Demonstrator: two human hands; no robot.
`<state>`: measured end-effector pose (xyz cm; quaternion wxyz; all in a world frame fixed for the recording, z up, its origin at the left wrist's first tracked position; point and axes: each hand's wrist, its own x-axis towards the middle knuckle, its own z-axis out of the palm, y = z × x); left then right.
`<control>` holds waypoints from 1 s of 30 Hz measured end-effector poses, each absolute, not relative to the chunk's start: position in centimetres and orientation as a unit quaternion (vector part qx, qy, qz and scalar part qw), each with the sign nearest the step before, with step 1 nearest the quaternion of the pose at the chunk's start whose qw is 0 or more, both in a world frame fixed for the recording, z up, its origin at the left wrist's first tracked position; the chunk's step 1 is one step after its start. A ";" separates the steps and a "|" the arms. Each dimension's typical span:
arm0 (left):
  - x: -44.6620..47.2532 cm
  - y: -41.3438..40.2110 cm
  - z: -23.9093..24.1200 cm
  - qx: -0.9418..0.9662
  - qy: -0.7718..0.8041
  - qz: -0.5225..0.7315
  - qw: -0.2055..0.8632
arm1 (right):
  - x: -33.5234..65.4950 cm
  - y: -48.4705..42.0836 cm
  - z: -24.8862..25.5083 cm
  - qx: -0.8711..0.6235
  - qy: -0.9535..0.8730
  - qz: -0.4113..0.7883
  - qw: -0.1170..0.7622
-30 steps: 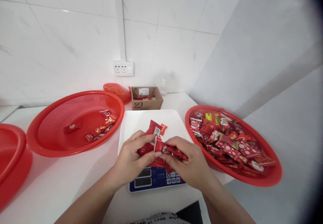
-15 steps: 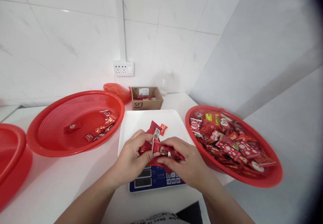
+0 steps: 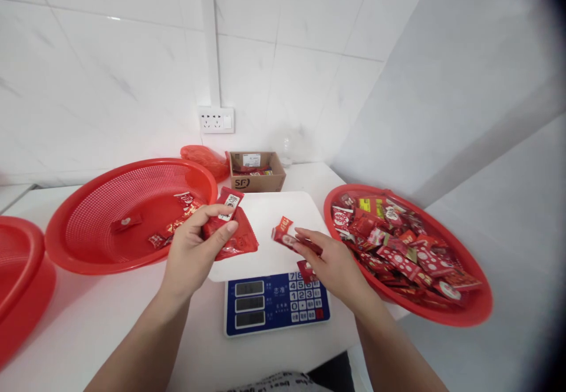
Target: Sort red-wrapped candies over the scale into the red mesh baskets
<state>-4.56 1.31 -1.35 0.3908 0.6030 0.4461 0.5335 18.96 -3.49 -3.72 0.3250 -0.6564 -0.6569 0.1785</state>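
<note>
My left hand (image 3: 197, 247) is closed on red candy packets (image 3: 239, 240), one with a white label pinched under the thumb, held above the left part of the white scale pan (image 3: 269, 265). On the right, my right hand (image 3: 325, 265) grips several small red candy packets (image 3: 285, 239) near the pan's right side; one hangs below the fingers over the keypad. An orange-red wrapper end shows just behind those packets, and I cannot tell if it is held. The scale's blue panel (image 3: 278, 306) lies between my forearms.
To the right stands a red basket (image 3: 329, 215) heaped with wrapped candy. At left, a red colander (image 3: 79, 256) holds a few packets, with another red basket (image 3: 26, 286) beside it. Behind the scale are a cardboard box (image 3: 259, 184) and a red plastic bag (image 3: 206, 161).
My hands have moved apart, each with packets. The left went left and up towards the colander; the right shifted slightly right. More of the scale's panel now shows.
</note>
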 end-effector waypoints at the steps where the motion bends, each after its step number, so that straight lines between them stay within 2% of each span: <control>1: -4.8 1.4 -1.4 0.595 0.451 0.541 0.387 | 19.1 -3.3 -3.9 -0.663 -0.655 0.176 0.318; 7: -5.3 1.2 -1.4 0.555 0.437 0.587 0.395 | 20.8 -3.5 -3.6 -0.696 -0.599 0.106 0.383; 14: -5.7 1.1 -1.4 0.548 0.424 0.605 0.392 | 25.9 -5.1 -3.3 -0.789 -0.541 0.012 0.293; 20: -5.6 0.9 -1.4 0.560 0.416 0.596 0.398 | 28.5 -6.2 -3.4 -0.807 -0.510 0.007 0.299; 27: -5.3 0.7 -1.2 0.594 0.427 0.563 0.384 | 25.3 -4.9 -3.6 -0.750 -0.509 0.073 0.416; 30: -5.3 0.5 -1.1 0.616 0.428 0.540 0.382 | 22.8 -3.1 -3.6 -0.707 -0.546 0.087 0.441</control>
